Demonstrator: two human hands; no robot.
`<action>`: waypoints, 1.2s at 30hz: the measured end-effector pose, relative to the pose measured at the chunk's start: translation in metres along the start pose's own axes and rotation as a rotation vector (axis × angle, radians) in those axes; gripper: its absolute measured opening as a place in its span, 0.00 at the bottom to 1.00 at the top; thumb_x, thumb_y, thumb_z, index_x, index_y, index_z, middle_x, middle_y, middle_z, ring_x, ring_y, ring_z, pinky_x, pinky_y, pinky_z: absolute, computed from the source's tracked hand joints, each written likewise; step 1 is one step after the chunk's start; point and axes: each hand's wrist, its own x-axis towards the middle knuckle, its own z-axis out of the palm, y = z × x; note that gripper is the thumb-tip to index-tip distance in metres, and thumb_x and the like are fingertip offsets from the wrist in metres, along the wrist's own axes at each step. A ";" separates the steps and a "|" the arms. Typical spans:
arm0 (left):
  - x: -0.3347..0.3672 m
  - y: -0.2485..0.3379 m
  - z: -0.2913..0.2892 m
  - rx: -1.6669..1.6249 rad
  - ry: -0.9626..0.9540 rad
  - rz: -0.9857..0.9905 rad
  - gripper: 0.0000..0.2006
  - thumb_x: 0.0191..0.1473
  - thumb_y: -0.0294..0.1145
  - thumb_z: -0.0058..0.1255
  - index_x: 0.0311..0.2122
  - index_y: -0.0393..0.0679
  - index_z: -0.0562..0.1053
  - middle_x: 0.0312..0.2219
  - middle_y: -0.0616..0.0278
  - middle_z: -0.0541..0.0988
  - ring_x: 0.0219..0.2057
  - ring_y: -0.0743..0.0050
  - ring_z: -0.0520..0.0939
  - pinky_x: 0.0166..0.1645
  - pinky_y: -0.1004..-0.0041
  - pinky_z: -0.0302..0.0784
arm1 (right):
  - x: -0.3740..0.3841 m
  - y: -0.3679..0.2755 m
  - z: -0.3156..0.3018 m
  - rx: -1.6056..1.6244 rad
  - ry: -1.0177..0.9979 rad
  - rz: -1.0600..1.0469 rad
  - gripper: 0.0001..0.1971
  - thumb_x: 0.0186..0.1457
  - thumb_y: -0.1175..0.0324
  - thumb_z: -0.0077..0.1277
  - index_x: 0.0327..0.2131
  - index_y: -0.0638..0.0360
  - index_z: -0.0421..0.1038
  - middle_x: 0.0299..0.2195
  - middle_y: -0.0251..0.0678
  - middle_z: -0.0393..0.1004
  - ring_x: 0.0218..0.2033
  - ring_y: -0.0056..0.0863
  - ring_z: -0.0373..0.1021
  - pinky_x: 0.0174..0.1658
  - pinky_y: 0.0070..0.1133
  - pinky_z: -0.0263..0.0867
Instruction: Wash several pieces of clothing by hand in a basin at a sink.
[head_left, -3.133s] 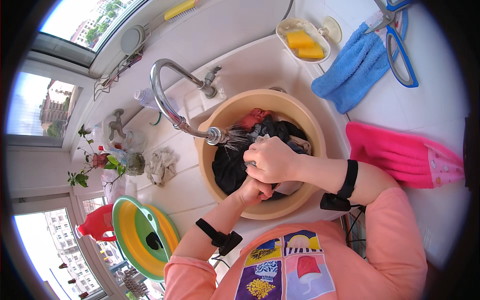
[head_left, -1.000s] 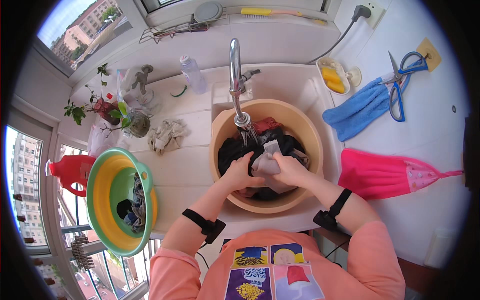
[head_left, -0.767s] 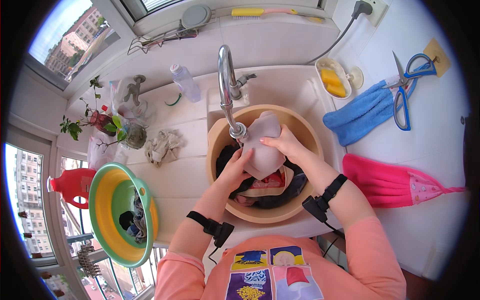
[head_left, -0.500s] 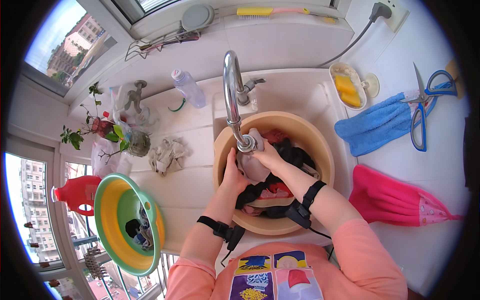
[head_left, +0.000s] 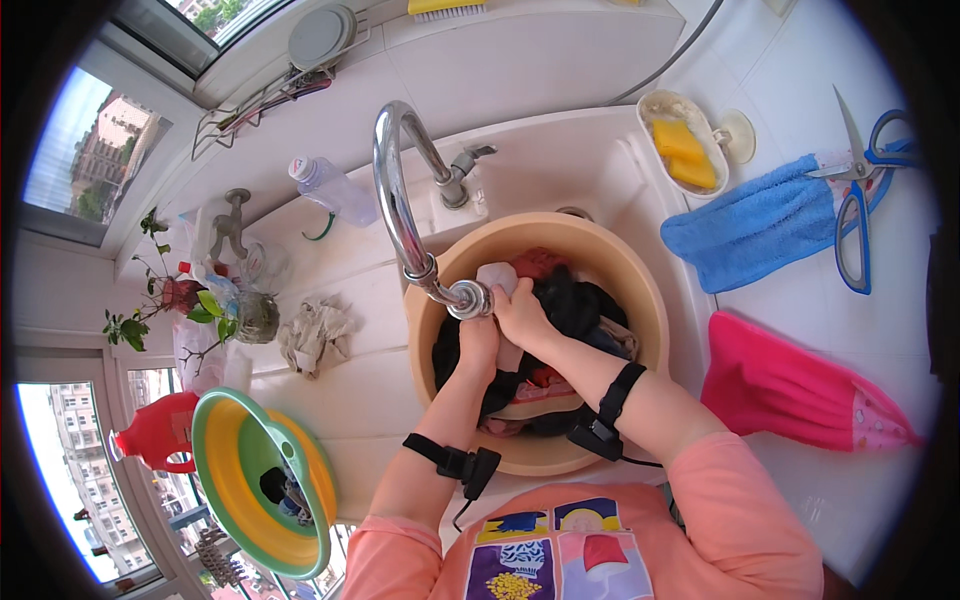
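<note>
The white sink bears the tan washbasin, and the pale cloth is best worked within that rim, so drips fall on the heap of clothes below. The cloth is in the basin's far left part, just beside the outlet of the chrome faucet; whether water runs is hidden. Opening its folds beneath the outlet, knuckles clear of the metal, should wet it evenly. The right hand is narrow, pinching the cloth's far end; the left hand has its fingers behind the outlet, so I cannot tell its grip. Counted: two basins, the second a green-and-yellow basin at left; two hanging towels, a blue towel and a pink towel at right; one red jug; one pair of scissors; one clear bottle; two yellow blocks in one soap dish. The heaped clothes overlap too much to count.
</note>
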 end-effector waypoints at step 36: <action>0.004 -0.017 -0.025 0.065 -0.089 -0.110 0.20 0.64 0.38 0.31 0.59 0.44 0.58 0.54 0.55 0.66 0.52 0.61 0.72 0.54 0.64 0.70 | 0.014 0.007 0.006 0.480 -0.019 -0.006 0.22 0.58 0.55 0.42 0.42 0.67 0.70 0.39 0.52 0.74 0.43 0.46 0.71 0.47 0.31 0.64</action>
